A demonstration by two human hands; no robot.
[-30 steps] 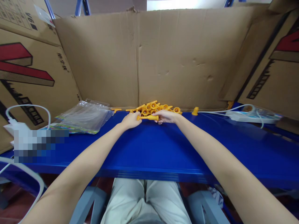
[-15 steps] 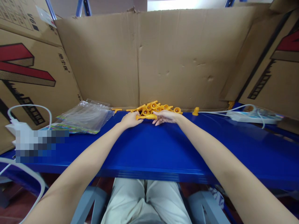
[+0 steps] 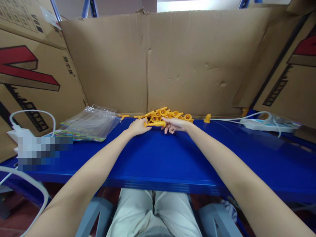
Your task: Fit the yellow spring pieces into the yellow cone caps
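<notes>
A yellow plastic rod-like piece (image 3: 158, 124) with a ribbed, narrower left part lies level between my hands, just above the blue table. My left hand (image 3: 138, 127) is closed on its left end. My right hand (image 3: 174, 125) pinches its right end between thumb and forefinger, the other fingers curled below. Right behind them is a pile of yellow plastic parts (image 3: 163, 112), several with round cup-shaped ends and others like thin sticks. A yellow T-shaped part (image 3: 123, 116) lies left of the pile, and a small yellow cup-shaped part (image 3: 207, 118) stands to its right.
Clear plastic bags (image 3: 91, 123) lie on the left of the blue table (image 3: 158, 158). A white power strip (image 3: 268, 125) with cables is at the right. A cardboard wall (image 3: 192, 62) closes the back, with printed cartons (image 3: 29, 79) at the sides. A white charger (image 3: 23, 138) sits far left.
My right hand's lower fingers have curled in slightly at the right end of the yellow piece. My left hand keeps its hold, and the view has shifted a little.
</notes>
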